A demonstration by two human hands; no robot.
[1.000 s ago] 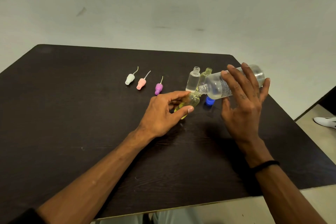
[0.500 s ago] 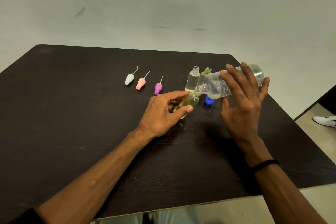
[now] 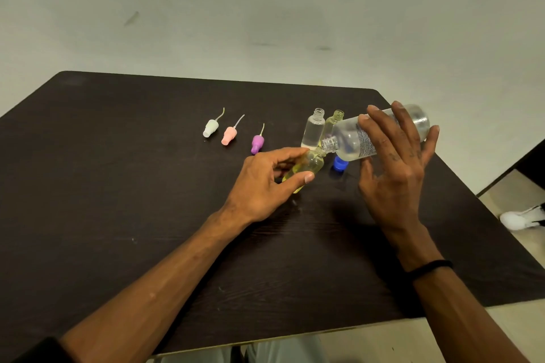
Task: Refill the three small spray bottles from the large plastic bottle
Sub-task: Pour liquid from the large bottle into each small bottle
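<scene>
My right hand [image 3: 395, 168] grips the large clear plastic bottle [image 3: 351, 141], tipped almost flat with its open neck pointing left. The neck meets the mouth of a small yellowish spray bottle [image 3: 306, 166], tilted and held between the thumb and fingers of my left hand [image 3: 265, 183]. Behind them two more small bottles stand upright and uncapped: a clear one [image 3: 313, 130] and a yellowish one [image 3: 333, 121], partly hidden by the large bottle. Three spray tops lie in a row to the left: white [image 3: 211, 128], pink [image 3: 229, 135], purple [image 3: 257, 143].
A blue cap [image 3: 339, 163] lies on the dark wooden table [image 3: 118, 186] just under the large bottle. The table's right edge runs close past my right wrist. A white shoe [image 3: 522, 218] shows on the floor at the right.
</scene>
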